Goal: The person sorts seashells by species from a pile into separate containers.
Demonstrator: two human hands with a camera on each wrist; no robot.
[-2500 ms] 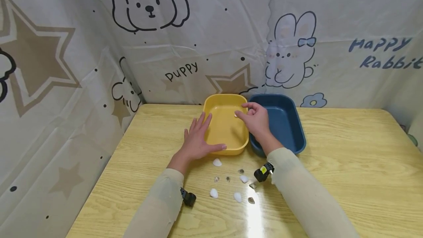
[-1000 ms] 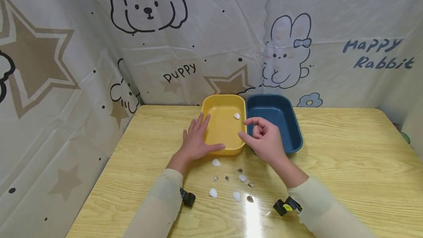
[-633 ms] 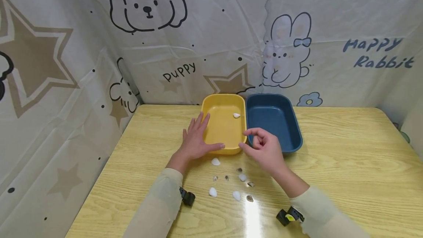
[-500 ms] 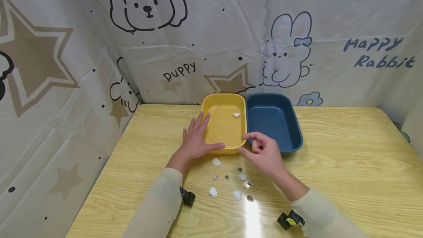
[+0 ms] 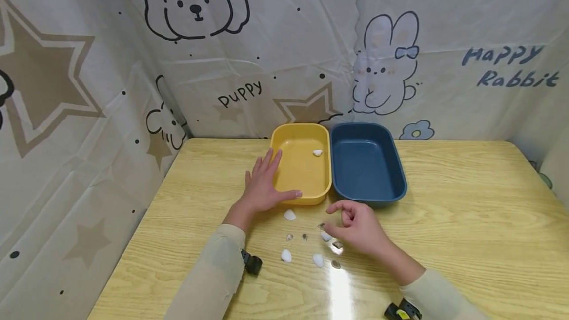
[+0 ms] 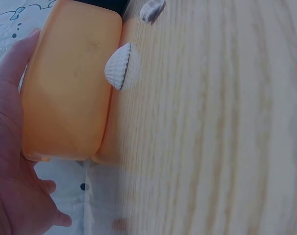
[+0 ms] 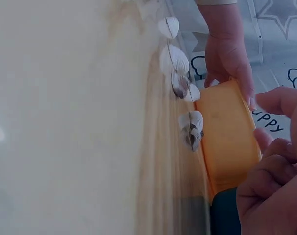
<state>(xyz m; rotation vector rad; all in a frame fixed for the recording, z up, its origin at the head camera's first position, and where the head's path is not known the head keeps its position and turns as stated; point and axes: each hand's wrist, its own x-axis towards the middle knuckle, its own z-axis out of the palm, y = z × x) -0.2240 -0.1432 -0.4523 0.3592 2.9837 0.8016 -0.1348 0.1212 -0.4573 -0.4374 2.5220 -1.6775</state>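
Note:
My left hand (image 5: 262, 189) rests on the yellow tray (image 5: 300, 174), fingers spread along its left side and thumb over the near rim. One white seashell (image 5: 317, 152) lies inside that tray. Over the table, just in front of the trays, hovers my right hand (image 5: 362, 228), holding nothing. Its thumb and index finger are apart and the other fingers curl in. Below the fingertips are a white shell (image 5: 326, 236) and a brown shell (image 5: 338, 245), partly overlapped by the hand. In the left wrist view, a ribbed white shell (image 6: 118, 66) appears beside the tray's near wall.
A blue tray (image 5: 366, 169) stands against the yellow one's right side. Several more shells lie scattered on the wooden table (image 5: 467, 211), among them a white shell (image 5: 286, 256), another white shell (image 5: 318, 260) and a dark shell (image 5: 336, 264). A printed curtain (image 5: 200, 63) hangs behind.
My right hand released the white shell in the yellow tray, then drew back over the blue tray's edge toward the loose shells. My left hand stayed on the yellow tray.

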